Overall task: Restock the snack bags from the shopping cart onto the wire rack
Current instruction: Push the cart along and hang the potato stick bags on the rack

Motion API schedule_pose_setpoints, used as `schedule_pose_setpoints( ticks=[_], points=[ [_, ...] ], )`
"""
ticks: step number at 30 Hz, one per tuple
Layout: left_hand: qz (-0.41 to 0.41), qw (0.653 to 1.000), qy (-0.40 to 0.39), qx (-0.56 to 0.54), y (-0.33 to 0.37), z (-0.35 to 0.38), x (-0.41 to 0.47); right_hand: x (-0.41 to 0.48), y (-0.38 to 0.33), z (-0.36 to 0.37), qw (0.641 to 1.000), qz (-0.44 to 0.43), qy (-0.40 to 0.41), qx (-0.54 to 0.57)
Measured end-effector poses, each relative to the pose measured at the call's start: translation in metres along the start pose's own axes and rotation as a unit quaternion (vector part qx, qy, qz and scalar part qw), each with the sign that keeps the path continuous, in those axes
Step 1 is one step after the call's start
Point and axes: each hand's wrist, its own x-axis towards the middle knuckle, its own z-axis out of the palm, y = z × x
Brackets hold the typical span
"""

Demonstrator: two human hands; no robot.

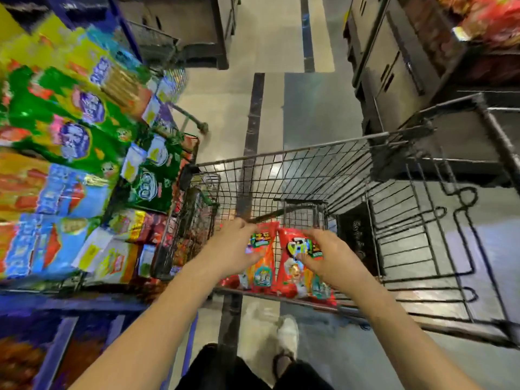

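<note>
A: Bags, where?
B: Two red ones, the left bag (263,266) and right bag (295,274). They stand upright at the near end of the cart (281,157), side by side and touching or nearly so. I'd guess they're leaned on the cart's near wall so the tops are easy to grab.
A: Hands?
B: The left hand (235,246) is curled round the left bag's top outer edge, thumb on the front. The right hand (330,258) pinches the right bag's upper part, thumb on the face and fingers over the top. It's blurry, so finger detail is rough.
A: Why both hands?
B: Likely one bag per hand, two per trip. The rack (194,220) is just left of the cart, so it's a short carry.
A: Stage?
B: Pick-up. Neither bag is out of the cart yet.
</note>
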Motion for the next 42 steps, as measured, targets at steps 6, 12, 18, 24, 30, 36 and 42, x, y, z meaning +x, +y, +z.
schedule_pose_setpoints(
  ticks=[6, 12, 18, 24, 30, 36, 42],
  points=[
    [-0.025, 0.998, -0.059, -0.021, -0.021, 0.012, 0.039, 0.040, 0.015, 0.011, 0.999, 0.035, -0.031, 0.026],
    [-0.060, 0.990, -0.104, -0.072, -0.047, 0.037, 0.081, 0.064, 0.026, 0.035, 0.994, 0.085, -0.055, 0.040],
    [-0.189, 0.941, -0.057, -0.275, -0.092, 0.086, 0.111, 0.087, 0.045, 0.056, 0.985, 0.138, -0.072, 0.074],
    [-0.341, 0.853, -0.103, -0.380, -0.136, 0.144, 0.141, 0.105, 0.072, 0.078, 0.973, 0.175, -0.096, 0.113],
    [-0.371, 0.821, -0.110, -0.420, -0.150, 0.186, 0.161, 0.117, 0.092, 0.096, 0.968, 0.199, -0.116, 0.100],
    [-0.349, 0.831, -0.112, -0.419, -0.162, 0.209, 0.168, 0.120, 0.106, 0.107, 0.960, 0.227, -0.113, 0.120],
    [-0.326, 0.819, -0.099, -0.461, -0.162, 0.207, 0.168, 0.124, 0.109, 0.106, 0.957, 0.238, -0.118, 0.120]
  ],
)
